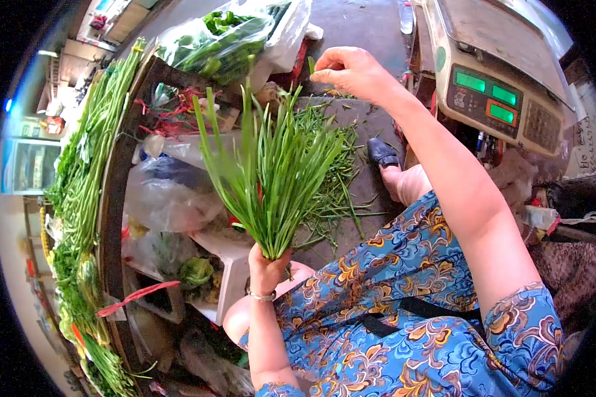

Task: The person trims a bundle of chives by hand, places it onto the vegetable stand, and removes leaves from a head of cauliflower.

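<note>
Wrapped round the lower stems of a bunch of garlic chives [271,172], my left hand [268,266] holds it upright with the long green leaves fanned out at the top. My right hand [354,71] is raised beyond the bunch and apart from it, fingers pinched together. A small green leaf piece [311,65] shows at its fingertips. Below, loose green trimmings [338,192] lie scattered on the floor beside the bunch and partly behind it.
A scale [503,73] with lit green displays stands at right. Long green vegetables [89,192] line the shelf at left, where a red tie [139,298] hangs. Bagged greens [225,46] sit at the top. A shoe [382,152] is on the floor near the trimmings.
</note>
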The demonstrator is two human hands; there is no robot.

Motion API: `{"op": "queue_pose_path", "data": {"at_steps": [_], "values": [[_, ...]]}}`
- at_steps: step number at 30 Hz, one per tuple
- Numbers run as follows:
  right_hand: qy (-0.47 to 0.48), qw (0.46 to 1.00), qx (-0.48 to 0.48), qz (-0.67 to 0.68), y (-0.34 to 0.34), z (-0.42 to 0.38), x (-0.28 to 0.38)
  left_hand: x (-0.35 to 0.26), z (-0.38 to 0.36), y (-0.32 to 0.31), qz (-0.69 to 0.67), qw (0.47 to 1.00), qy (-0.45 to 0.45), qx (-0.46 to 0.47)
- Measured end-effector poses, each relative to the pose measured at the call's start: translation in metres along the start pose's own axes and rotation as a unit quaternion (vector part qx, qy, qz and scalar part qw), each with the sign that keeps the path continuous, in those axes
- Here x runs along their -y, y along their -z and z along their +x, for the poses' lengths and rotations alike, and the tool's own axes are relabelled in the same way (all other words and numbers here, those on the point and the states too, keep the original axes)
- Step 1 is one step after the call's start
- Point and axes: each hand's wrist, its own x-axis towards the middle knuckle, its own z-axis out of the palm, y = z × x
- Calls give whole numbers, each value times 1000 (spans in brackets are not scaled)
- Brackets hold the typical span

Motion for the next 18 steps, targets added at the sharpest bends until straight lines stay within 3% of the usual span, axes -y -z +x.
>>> {"op": "queue_pose_path", "data": {"at_steps": [4, 11, 13, 18], "values": [[-6, 995, 50, 85, -3, 2, 1, -5, -2, 1, 10, 1000, 15, 10], [-38, 990, 72, 112, 0, -7, 16, -8, 0, 1, -12, 1000, 19, 7], [-45, 981, 63, 175, 1, -8, 20, -4, 1, 2, 3, 1000, 16, 0], [0, 994, 82, 68, -3, -8, 26, -6, 3, -1, 79, 996, -34, -15]]}}
